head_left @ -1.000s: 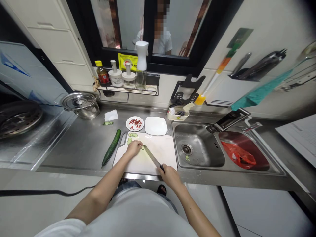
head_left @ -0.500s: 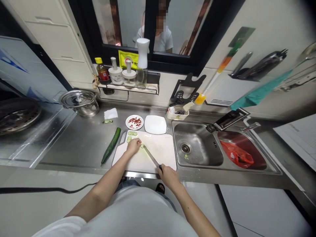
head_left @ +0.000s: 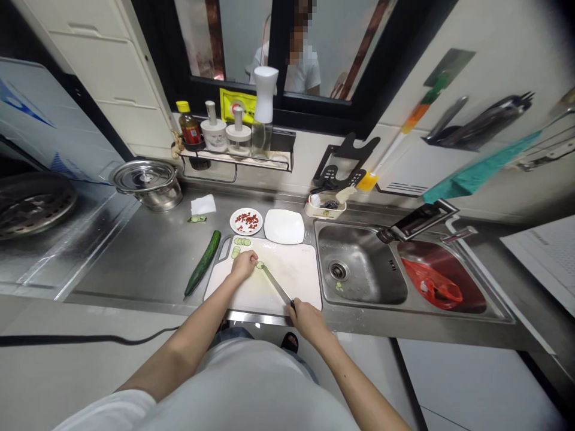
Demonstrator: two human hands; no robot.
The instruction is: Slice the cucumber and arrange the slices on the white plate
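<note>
On the white cutting board (head_left: 283,293), my right hand (head_left: 308,320) is wrapped round the black handle of a knife (head_left: 277,285). The blade points up and left, its tip at a small cucumber slice (head_left: 260,265). My left hand (head_left: 244,265) is closed just left of that slice, fingertips together; what they hold, if anything, is too small to make out. Several cucumber slices (head_left: 242,242) lie at the board's upper left corner. A whole cucumber (head_left: 203,263) rests on the steel counter left of the board.
Behind the board are a plate of red pieces (head_left: 246,221) and a white square plate (head_left: 284,226). A steel pot (head_left: 155,188) stands back left. The sink (head_left: 363,263) is at right, with a red bag (head_left: 431,284) in its second basin. Bottles line a wall shelf (head_left: 238,157).
The camera view has shifted slightly. Both hands and the knife hold nearly the same places on the board.
</note>
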